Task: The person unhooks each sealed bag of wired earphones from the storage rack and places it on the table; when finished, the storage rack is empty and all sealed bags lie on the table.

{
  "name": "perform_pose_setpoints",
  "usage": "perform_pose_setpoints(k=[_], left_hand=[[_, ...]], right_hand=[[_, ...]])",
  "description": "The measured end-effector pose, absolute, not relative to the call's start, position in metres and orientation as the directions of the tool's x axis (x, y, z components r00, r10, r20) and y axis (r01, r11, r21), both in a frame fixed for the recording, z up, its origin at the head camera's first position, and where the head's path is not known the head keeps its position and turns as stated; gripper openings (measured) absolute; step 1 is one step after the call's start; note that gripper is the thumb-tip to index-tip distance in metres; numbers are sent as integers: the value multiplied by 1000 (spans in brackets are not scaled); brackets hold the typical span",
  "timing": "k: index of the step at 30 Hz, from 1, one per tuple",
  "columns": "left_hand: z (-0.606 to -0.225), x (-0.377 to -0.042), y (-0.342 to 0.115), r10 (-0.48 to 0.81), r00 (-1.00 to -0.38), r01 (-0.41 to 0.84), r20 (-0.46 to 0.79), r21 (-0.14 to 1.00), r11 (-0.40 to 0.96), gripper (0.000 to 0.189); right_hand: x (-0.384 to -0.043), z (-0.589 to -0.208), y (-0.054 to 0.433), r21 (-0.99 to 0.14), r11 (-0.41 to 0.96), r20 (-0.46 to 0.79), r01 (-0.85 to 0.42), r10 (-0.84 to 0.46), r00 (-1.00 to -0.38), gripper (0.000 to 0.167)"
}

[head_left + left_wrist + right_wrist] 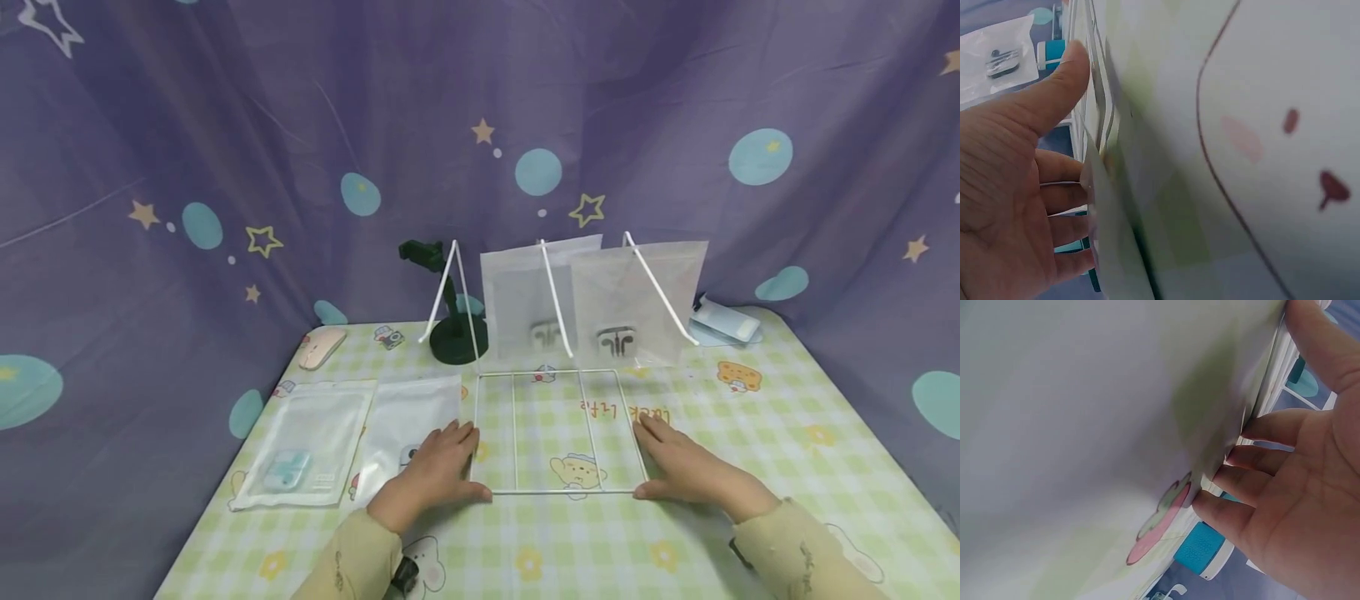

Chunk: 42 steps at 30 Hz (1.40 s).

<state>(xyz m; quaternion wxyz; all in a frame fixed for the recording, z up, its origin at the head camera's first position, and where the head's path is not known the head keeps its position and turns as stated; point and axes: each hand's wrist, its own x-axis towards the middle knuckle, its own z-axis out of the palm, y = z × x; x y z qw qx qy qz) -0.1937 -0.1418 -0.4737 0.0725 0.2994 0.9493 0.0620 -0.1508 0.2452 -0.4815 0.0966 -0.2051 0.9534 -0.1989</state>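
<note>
A white wire display rack (555, 492) stands on the table, its base frame lying on the cloth and its prongs rising at the back. My left hand (438, 467) rests at the front left corner of the base, fingers extended along the side and thumb at the front rail. At the front right corner lies my right hand (678, 462), fingers straight and touching the side wire. Two translucent bags hang from the prongs, a left one (517, 287) and a right one (641, 292), each with earphones inside. A flat translucent bag (412, 408) lies partly under my left hand.
Another bag (322, 425) with a light blue item lies farther left. Behind it sits a pale pink mouse (322, 348). A dark green stand (453, 337) is behind the rack's left side, and a light blue and white object (723, 321) lies at the back right, before the purple curtain (675, 100).
</note>
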Motion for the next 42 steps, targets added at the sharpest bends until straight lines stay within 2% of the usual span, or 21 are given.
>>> perform_pose_setpoints(k=[5,13,18,23,27,30,32,35,42], left_hand=[[-474,-192,-142,550,-825,525,-133,182,831,97],[-474,-190,-138,520,-842,507,-143,117,854,96],[-472,-188,-135,503,-851,492,-152,103,864,96],[-473,-187,-133,504,-851,493,-149,105,864,96],[-475,-186,-134,502,-852,494,-148,92,865,96],[-475,-186,-133,502,-853,495,-147,83,865,96],[-475,-186,-133,500,-853,494,-148,78,866,96],[-475,-186,-133,493,-856,488,-157,73,870,96],[-474,-186,-130,471,-862,471,-189,48,881,96]], right_hand=[[-153,-481,243,-419,836,-107,-355,-434,-895,104],[-153,-484,243,-408,832,-83,-376,-444,-892,106],[-156,-478,247,-442,827,-107,-347,-433,-895,102],[-167,-465,255,-435,852,-7,-292,-328,-945,77],[-176,-447,266,-445,877,167,-180,-116,-979,40],[-181,-433,276,-526,845,297,-94,79,-952,29],[-185,-426,282,-584,808,351,-78,165,-922,31],[-192,-417,288,-649,756,346,-83,197,-918,41],[-214,-406,293,-804,581,205,-129,68,-976,74]])
